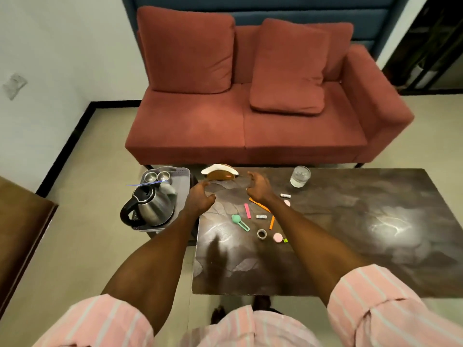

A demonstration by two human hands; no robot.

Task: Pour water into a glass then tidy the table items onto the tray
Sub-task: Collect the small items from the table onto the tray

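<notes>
Dark marbled counter, lower right of frame; grey tray with steel kettle at its left edge. Filled glass stands upper centre. Left hand and right hand hover, fingers loosely curled, grasping nothing. Gather stationery first: pink stick, green scoop, tape roll.

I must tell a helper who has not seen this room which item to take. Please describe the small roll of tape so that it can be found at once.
Start at the dark marbled coffee table in front of the red sofa. Among the small coloured items near its left end, the roll of tape lies nearest the viewer, just left of a pink disc. It alone is a grey ring with a hole.
</notes>
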